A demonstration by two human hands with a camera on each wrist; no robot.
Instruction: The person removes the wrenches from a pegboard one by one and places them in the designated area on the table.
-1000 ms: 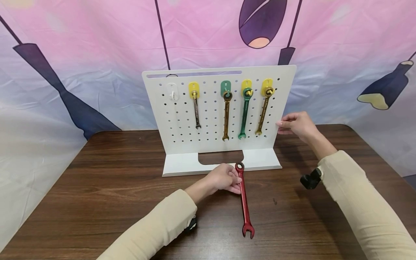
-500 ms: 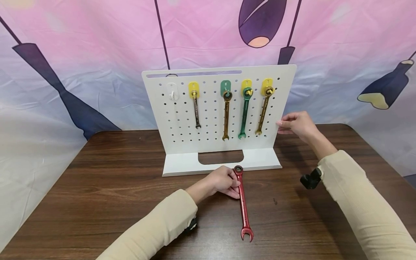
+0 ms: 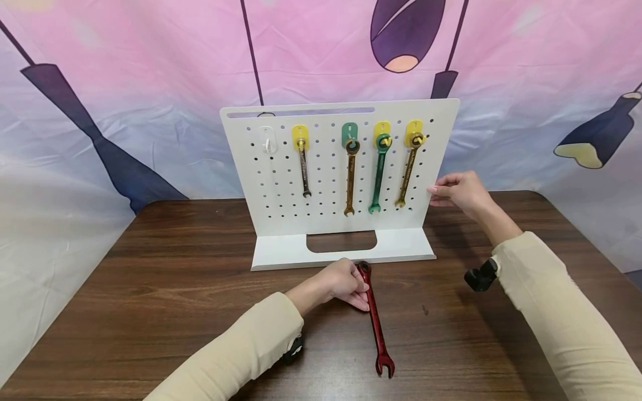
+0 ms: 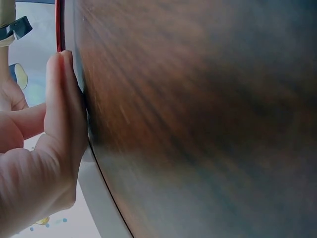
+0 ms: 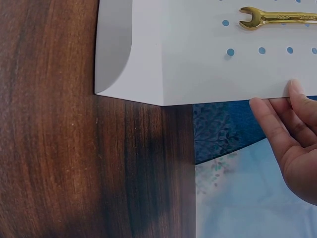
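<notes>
My left hand (image 3: 346, 283) holds a red combination wrench (image 3: 377, 328) near its ring end, just in front of the white pegboard stand (image 3: 275, 225). The wrench's open end points toward me, low over the table; whether it touches the wood I cannot tell. In the left wrist view only a thin red strip of the wrench (image 4: 60, 25) shows past the fingertips. My right hand (image 3: 466, 194) pinches the pegboard's right edge, thumb on the front face. A gold wrench (image 3: 408, 172), a green wrench (image 3: 378, 178), a bronze wrench (image 3: 350, 181) and a small dark wrench (image 3: 304, 170) hang on the board.
A white hook (image 3: 268, 142) at the board's left carries no wrench. The stand's foot (image 3: 281, 253) lies on the brown wooden table (image 3: 175, 289). Behind it hangs a patterned pink and blue cloth (image 3: 165, 72).
My left hand has lowered a little toward me with the red wrench, whose ring end is now beside the stand's front edge. The right hand stays on the board's edge.
</notes>
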